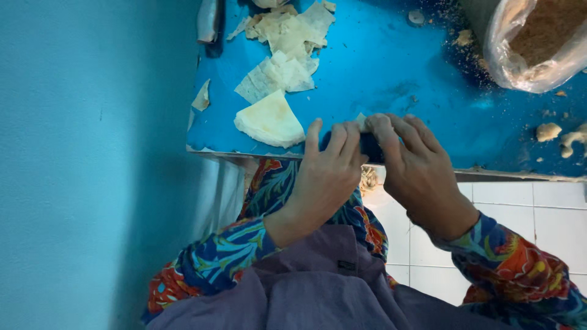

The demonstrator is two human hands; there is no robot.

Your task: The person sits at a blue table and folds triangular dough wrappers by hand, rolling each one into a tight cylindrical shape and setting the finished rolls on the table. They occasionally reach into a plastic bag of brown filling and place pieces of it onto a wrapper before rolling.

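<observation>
Left hand (327, 177) and right hand (416, 168) fingers curled together pinching a small pastry piece (362, 121) at blue table (391, 73) edge, folded wrapper stack (270, 120) just beside, bag of crumbs (541, 40) well apart

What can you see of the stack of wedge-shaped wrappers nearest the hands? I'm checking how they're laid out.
The stack of wrappers is a pale cream wedge of thin sheets, looking like soft dough, with layered edges showing. It lies flat on the blue table near its front edge, just left of the left hand, which does not touch it. More loose wrappers lie beyond it.
</observation>
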